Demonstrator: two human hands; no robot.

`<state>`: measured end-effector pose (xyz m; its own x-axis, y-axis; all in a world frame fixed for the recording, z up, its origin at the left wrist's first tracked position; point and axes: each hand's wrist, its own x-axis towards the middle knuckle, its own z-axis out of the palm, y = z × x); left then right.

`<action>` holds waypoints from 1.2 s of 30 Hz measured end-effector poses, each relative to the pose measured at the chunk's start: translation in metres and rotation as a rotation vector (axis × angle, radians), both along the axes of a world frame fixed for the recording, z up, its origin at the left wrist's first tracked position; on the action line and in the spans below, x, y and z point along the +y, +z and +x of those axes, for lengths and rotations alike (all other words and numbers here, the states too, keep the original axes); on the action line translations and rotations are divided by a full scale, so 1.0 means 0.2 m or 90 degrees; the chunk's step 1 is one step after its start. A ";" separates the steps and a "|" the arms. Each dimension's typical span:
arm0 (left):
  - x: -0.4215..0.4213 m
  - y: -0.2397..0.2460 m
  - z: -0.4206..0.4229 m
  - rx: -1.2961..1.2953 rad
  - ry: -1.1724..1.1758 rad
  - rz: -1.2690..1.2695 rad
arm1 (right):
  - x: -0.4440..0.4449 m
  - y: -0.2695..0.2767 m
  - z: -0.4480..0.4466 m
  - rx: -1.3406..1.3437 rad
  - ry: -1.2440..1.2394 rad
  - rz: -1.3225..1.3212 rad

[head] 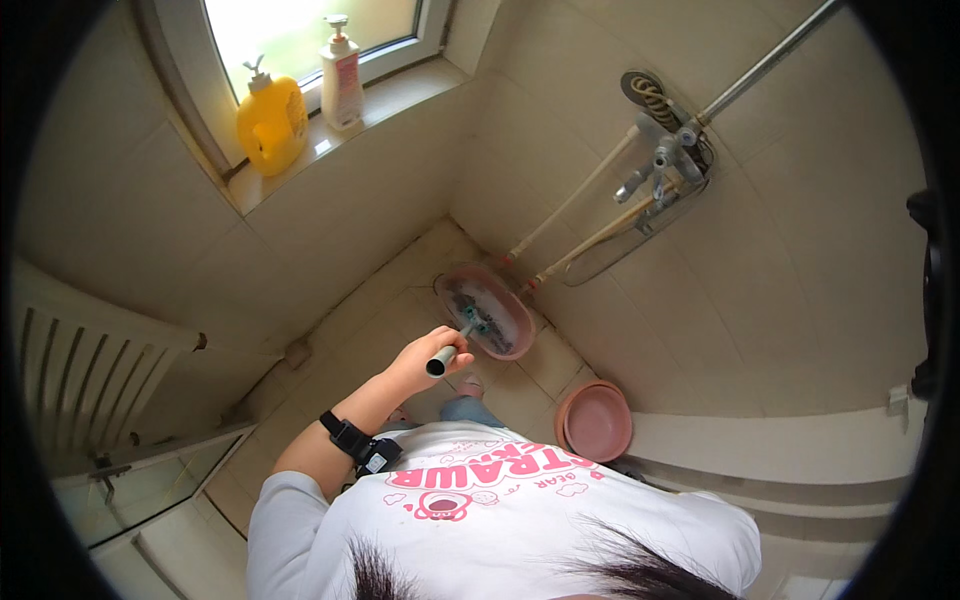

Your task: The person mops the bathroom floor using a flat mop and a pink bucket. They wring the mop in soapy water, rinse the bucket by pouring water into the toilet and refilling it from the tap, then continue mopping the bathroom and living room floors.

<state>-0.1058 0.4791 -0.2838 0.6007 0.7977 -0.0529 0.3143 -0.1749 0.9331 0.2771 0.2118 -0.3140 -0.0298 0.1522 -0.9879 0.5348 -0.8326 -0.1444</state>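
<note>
My left hand (435, 352) is wrapped around a grey-green tubular handle (444, 361), whose hollow upper end points up toward me. The handle slants down and away to a teal head (474, 318) inside an oval pink basin (523, 319). White suds and dark material, perhaps mop fibres, fill the basin; which tool it is I cannot tell for certain. The basin rests on the tiled floor near the corner, in front of my pink shoe (470, 386). My right hand is out of view; only the right sleeve shows.
Round pink basins (598, 421) stand by the right wall, beside a white ledge (757, 446). Above the oval basin are pipes and a shower mixer (664, 154). A yellow pump bottle (271, 127) and a white one (341, 82) stand on the windowsill. A white slatted radiator (97, 367) is left.
</note>
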 end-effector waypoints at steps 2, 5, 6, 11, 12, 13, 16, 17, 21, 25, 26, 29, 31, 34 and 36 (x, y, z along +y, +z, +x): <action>0.00 0.00 0.01 -0.016 0.009 -0.002 | 0.04 -0.04 0.01 -0.002 0.016 0.013; 0.01 0.03 0.03 -0.011 0.007 -0.030 | 0.08 -0.09 0.02 -0.004 0.028 0.020; 0.01 0.03 0.04 -0.004 0.006 -0.033 | 0.08 -0.10 0.03 -0.002 0.034 0.023; 0.01 0.05 0.06 0.005 -0.001 -0.031 | 0.07 -0.13 0.04 -0.007 0.038 0.032; 0.01 0.05 0.06 0.004 -0.003 -0.024 | 0.07 -0.13 0.04 -0.007 0.037 0.035; 0.01 0.05 0.06 -0.011 0.001 -0.021 | 0.07 -0.13 0.05 -0.009 0.040 0.037; 0.01 0.05 0.07 0.013 0.004 -0.028 | 0.04 -0.16 0.08 -0.011 0.050 0.038; 0.01 0.05 0.07 0.004 -0.005 -0.015 | 0.03 -0.17 0.09 -0.013 0.054 0.038; 0.02 0.05 0.08 -0.020 -0.013 0.011 | -0.02 -0.21 0.11 -0.011 0.090 0.037; 0.06 0.07 0.12 -0.042 -0.029 0.061 | 0.17 -0.18 0.03 -0.012 0.366 0.138; 0.08 0.07 0.14 -0.046 -0.032 0.093 | 0.29 -0.17 -0.02 -0.025 0.435 0.241; 0.11 0.12 0.25 -0.043 0.002 0.049 | 0.78 -0.15 -0.26 0.048 0.268 0.699; 0.10 0.16 0.33 -0.123 -0.034 -0.041 | 1.08 -0.16 -0.45 0.092 0.241 0.956; 0.09 0.16 0.36 -0.286 -0.049 -0.248 | 1.41 -0.23 -0.69 0.305 -0.111 0.913; 0.07 0.09 0.28 -0.297 0.005 -0.212 | 1.52 -0.24 -0.70 0.268 -0.184 0.808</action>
<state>-0.0503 0.4937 -0.2653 0.6155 0.7874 -0.0330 -0.1437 0.1533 0.9777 0.1374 0.5159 -0.3610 -0.1037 0.9905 -0.0904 0.0917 -0.0810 -0.9925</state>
